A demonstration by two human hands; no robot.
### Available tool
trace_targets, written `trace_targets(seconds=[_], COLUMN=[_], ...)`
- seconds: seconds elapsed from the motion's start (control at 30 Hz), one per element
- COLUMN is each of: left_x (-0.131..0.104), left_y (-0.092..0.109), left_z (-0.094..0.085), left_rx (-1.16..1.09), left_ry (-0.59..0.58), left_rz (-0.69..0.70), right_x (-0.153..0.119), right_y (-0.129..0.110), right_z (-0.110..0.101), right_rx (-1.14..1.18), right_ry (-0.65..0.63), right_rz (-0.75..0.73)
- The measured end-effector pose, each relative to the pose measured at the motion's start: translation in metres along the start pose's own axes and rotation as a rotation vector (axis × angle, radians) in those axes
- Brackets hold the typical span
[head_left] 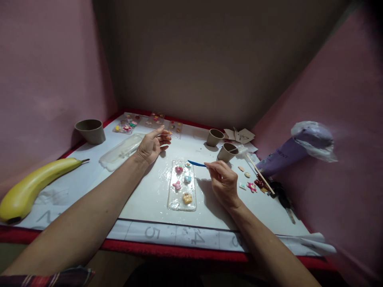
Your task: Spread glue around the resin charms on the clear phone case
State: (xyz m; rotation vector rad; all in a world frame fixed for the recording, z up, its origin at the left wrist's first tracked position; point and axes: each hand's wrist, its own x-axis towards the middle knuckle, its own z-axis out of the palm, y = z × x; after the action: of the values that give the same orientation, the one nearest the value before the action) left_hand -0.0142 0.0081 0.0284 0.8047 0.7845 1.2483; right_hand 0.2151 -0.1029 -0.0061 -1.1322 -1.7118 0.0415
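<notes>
A clear phone case (182, 204) lies on the white board, dotted with several small charms, among them a pink figure (176, 185) and a yellow one (187, 198). My right hand (224, 182) is closed around a blue plastic tool (196, 163), whose tip is over the case's top edge beside a small round charm (188, 164). Up and left of the case, my left hand (153, 146) is raised with its palm turned inward, fingers loosely curled and apart, holding nothing. It touches neither the case nor the tool.
Behind are decorated cases (127, 123) and two grey cups (214, 137) (228, 152). A plastic bag (121, 151), another cup (91, 131) and a yellow banana (32, 185) lie left. Loose charms (251, 187), a wooden stick (260, 174) and a purple tube (284, 155) are right.
</notes>
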Motion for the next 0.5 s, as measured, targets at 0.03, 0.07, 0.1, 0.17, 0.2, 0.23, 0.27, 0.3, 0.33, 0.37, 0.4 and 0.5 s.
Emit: trace_targets(seconds=[0.03,0.07,0.1,0.17,0.2,0.23,0.27,0.3,0.33,0.37,0.4,0.5], left_x=[-0.0001,-0.0002,-0.0003,-0.0005,-0.0005,-0.0004,-0.0003,-0.0001,0.0001,0.0003,0.0005,0.0007], left_y=[-0.0001,-0.0002,-0.0002,-0.0001,-0.0001,-0.0001,-0.0002,-0.0003,-0.0004,-0.0006,-0.0007,-0.0009], left_z=[0.0001,0.0002,0.0004,0.0006,0.0006,0.0005,0.0004,0.0003,0.0002,0.0001,0.0002,0.0005], left_rx=[0.003,0.005,0.004,-0.001,-0.004,-0.005,-0.004,-0.002,0.002,0.006,0.01,0.025], left_ry=[-0.001,-0.001,0.001,0.005,0.006,0.005,0.002,0.0,-0.001,-0.002,-0.002,-0.002], left_rz=[0.001,0.003,0.003,-0.001,-0.003,-0.005,-0.004,-0.002,0.0,0.002,0.003,0.006], right_x=[0.0,0.0001,0.0002,0.0005,0.0006,0.0007,0.0007,0.0007,0.0006,0.0005,0.0004,0.0001], right_y=[-0.0001,-0.0002,-0.0004,-0.0007,-0.0009,-0.001,-0.0011,-0.0012,-0.0012,-0.0011,-0.001,-0.0004], right_z=[-0.0001,-0.0001,-0.0002,-0.0003,-0.0004,-0.0004,-0.0004,-0.0004,-0.0004,-0.0003,-0.0003,-0.0001], right_rx=[0.002,0.004,0.005,0.006,0.005,0.005,0.004,0.002,0.001,-0.001,-0.003,-0.01], right_ry=[-0.002,-0.003,-0.005,-0.005,-0.003,-0.002,-0.002,-0.001,-0.001,-0.001,0.0,0.003], right_rz=[0.001,0.001,-0.001,-0.007,-0.01,-0.013,-0.015,-0.014,-0.012,-0.009,-0.006,-0.006])
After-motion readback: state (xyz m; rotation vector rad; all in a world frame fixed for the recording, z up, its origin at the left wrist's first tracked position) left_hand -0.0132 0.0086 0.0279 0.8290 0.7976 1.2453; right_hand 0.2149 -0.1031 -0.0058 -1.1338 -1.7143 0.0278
